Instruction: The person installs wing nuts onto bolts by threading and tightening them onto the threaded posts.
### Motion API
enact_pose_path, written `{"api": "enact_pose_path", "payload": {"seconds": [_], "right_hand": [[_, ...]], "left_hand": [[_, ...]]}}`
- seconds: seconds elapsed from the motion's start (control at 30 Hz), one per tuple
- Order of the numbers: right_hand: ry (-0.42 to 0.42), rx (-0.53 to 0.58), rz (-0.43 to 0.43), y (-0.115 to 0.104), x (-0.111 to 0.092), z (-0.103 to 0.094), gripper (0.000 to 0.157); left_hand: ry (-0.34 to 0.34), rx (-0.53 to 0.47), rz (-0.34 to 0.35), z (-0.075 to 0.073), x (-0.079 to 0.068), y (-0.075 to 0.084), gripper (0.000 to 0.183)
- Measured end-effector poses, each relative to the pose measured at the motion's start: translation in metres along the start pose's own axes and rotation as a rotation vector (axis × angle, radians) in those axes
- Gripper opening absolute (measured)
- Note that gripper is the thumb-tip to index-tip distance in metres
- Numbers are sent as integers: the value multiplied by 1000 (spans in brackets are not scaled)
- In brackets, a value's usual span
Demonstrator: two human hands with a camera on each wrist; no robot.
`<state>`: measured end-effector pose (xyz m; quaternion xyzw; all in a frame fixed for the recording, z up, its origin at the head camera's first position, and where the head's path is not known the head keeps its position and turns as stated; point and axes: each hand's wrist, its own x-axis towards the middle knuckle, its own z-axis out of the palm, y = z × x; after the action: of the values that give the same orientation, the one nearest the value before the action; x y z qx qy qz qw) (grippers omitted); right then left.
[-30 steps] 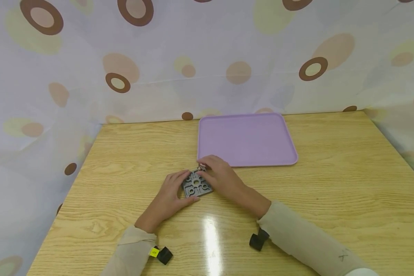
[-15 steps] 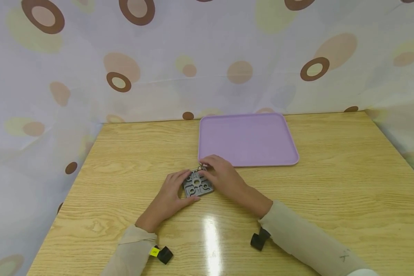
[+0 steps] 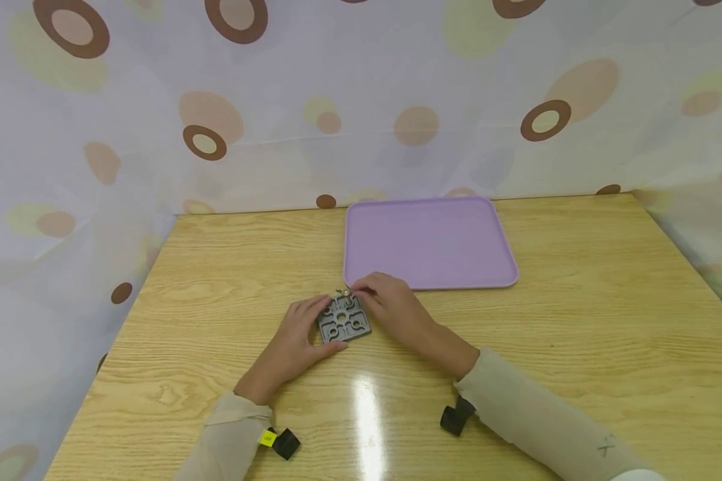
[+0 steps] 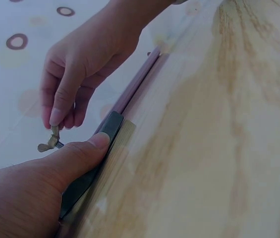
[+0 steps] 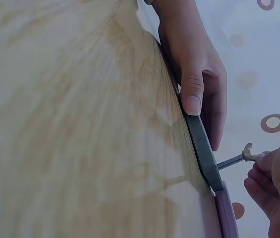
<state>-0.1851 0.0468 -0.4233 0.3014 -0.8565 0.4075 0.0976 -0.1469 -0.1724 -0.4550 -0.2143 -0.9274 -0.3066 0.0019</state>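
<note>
A square grey metal plate (image 3: 342, 318) with round holes and raised ribs lies on the wooden table. My left hand (image 3: 291, 339) grips it, thumb on the near edge and fingers at the far left side. Out of the plate's far corner stands a threaded bolt (image 5: 230, 161), topped by a brass-coloured wing nut (image 5: 249, 152). The thumb and fingers of my right hand (image 3: 397, 310) pinch one wing of that nut, clear in the left wrist view, where the wing nut (image 4: 48, 145) tilts beside my left thumb. The plate hides the bolt's lower end.
Just behind the right hand lies a lilac tray (image 3: 427, 286), its near left corner close to the plate. A patterned cloth (image 3: 361, 160) rises along the table's back edge and at both sides. Black wrist cameras (image 3: 287, 443) hang beneath both sleeves.
My right hand has shifted slightly right and its fingers have changed their hold, so more of the wing nut shows. The left hand and plate stay in place.
</note>
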Motion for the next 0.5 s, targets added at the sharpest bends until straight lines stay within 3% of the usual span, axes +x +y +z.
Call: {"api": "enact_pose_path", "payload": {"seconds": [0.5], "right_hand": [[19, 9, -20, -2, 1, 7, 15]], "left_hand": [[-3, 3, -10, 1, 1, -2, 84]]}}
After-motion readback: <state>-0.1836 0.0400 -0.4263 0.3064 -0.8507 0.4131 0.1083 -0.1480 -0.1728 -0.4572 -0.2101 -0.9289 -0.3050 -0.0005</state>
